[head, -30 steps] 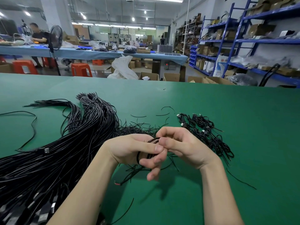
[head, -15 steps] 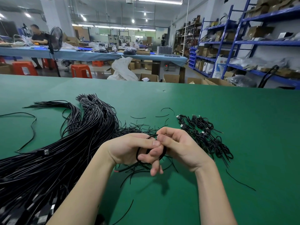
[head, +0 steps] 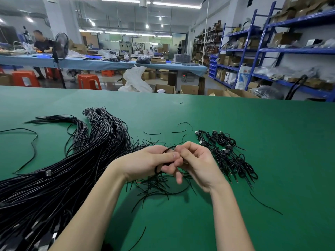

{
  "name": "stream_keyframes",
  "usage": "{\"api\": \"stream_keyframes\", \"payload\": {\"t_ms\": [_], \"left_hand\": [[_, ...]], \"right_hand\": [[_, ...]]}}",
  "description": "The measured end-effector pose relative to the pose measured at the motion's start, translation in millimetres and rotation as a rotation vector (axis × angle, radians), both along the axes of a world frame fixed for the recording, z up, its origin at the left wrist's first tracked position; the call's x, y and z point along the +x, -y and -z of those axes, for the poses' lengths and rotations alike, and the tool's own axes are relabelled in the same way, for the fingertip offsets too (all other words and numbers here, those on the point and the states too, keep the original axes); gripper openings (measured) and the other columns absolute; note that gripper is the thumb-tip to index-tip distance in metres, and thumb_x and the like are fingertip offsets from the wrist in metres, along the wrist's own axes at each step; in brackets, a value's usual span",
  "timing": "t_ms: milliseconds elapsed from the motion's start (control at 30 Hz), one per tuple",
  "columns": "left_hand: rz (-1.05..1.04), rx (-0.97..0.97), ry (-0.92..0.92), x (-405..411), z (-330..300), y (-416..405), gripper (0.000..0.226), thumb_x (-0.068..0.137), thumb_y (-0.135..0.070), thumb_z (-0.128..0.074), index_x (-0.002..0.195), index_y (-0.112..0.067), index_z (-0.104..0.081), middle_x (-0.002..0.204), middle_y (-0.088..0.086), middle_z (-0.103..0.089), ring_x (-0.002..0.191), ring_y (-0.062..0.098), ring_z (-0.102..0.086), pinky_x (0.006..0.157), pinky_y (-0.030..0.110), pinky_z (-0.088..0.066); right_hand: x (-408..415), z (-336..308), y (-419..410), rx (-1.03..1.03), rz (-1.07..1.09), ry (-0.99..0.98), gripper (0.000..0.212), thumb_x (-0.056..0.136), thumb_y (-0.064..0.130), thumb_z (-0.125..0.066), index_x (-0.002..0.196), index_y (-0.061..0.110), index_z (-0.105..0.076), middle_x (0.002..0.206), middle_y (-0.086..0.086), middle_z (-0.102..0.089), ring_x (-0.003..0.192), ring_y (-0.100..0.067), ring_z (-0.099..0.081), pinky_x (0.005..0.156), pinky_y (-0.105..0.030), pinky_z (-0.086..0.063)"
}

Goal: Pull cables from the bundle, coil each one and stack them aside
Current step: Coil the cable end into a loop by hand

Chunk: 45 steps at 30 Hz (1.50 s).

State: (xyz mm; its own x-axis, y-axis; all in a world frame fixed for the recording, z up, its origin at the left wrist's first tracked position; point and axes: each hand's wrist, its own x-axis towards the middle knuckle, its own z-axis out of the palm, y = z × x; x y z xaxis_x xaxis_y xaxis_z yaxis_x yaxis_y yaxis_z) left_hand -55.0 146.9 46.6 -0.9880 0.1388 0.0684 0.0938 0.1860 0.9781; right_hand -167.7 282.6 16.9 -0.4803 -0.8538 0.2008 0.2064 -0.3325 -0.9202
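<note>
From the head camera, the left hand (head: 145, 161) and right hand (head: 196, 163) meet above the green table (head: 253, 142), fingers curled tight round one coiled black cable (head: 167, 151) held between them. The big cable bundle (head: 72, 169) sprawls to the left; the stack of coiled cables (head: 226, 154) lies just right of the hands. Behind the table, cardboard boxes (head: 188, 89) stand open, contents hidden. Blue shelves (head: 272, 51) carry more boxes.
</note>
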Motion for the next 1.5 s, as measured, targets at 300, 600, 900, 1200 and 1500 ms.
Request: {"api": "stream_keyframes", "payload": {"t_ms": [300, 600, 900, 1200, 1500], "left_hand": [[-0.067, 0.159, 0.078, -2.8, 4.6, 4.0, 0.028, 0.101, -0.024, -0.047, 0.084, -0.005, -0.058, 0.054, -0.001, -0.045, 0.079, 0.026, -0.073, 0.092, 0.039, -0.045], [-0.230, 0.067, -0.021, -7.0, 4.1, 3.7, 0.030, 0.103, -0.024, -0.056, 0.090, -0.006, -0.075, 0.072, 0.007, -0.061, 0.081, 0.020, -0.063, 0.092, 0.034, -0.048], [-0.130, 0.183, 0.196, 2.1, 4.6, 6.8, 0.028, 0.105, -0.021, -0.048, 0.088, -0.016, -0.070, 0.105, 0.007, -0.062, 0.107, 0.021, -0.058, 0.104, 0.040, -0.047], [0.100, 0.432, 0.253, -1.0, 7.4, 2.1, 0.014, 0.101, -0.023, -0.045, 0.103, -0.010, -0.049, 0.120, 0.025, -0.061, 0.112, 0.039, -0.060, 0.092, 0.042, -0.045], [0.124, 0.300, 0.323, 0.1, 10.0, -0.1, 0.021, 0.103, -0.025, -0.044, 0.115, -0.008, -0.044, 0.090, 0.009, -0.056, 0.086, 0.025, -0.057, 0.073, 0.030, -0.047]], "right_hand": [[-0.7, 6.5, 6.1, -0.071, -0.002, 0.028, 0.018, 0.080, 0.028, -0.077, 0.074, 0.015, -0.066, 0.061, -0.013, -0.064, 0.060, -0.035, -0.072, 0.060, -0.043, -0.058], [-3.6, 5.5, 4.8, -0.087, 0.053, 0.124, 0.017, 0.083, 0.012, -0.071, 0.076, 0.002, -0.059, 0.058, -0.011, -0.056, 0.052, -0.026, -0.064, 0.056, -0.029, -0.056], [-8.4, 2.2, -1.1, 0.068, 0.167, -0.132, 0.018, 0.074, 0.025, -0.082, 0.079, 0.010, -0.075, 0.064, -0.011, -0.063, 0.068, -0.028, -0.066, 0.074, -0.035, -0.057], [-6.3, -8.3, -6.0, 0.095, 0.175, -0.310, 0.013, 0.078, 0.031, -0.082, 0.076, 0.018, -0.078, 0.062, -0.004, -0.065, 0.049, -0.016, -0.053, 0.046, -0.026, -0.046], [-14.7, -16.1, -18.8, 0.147, 0.123, -0.434, 0.013, 0.076, 0.023, -0.079, 0.079, 0.011, -0.076, 0.076, -0.005, -0.075, 0.070, -0.013, -0.068, 0.072, -0.021, -0.054]]}}
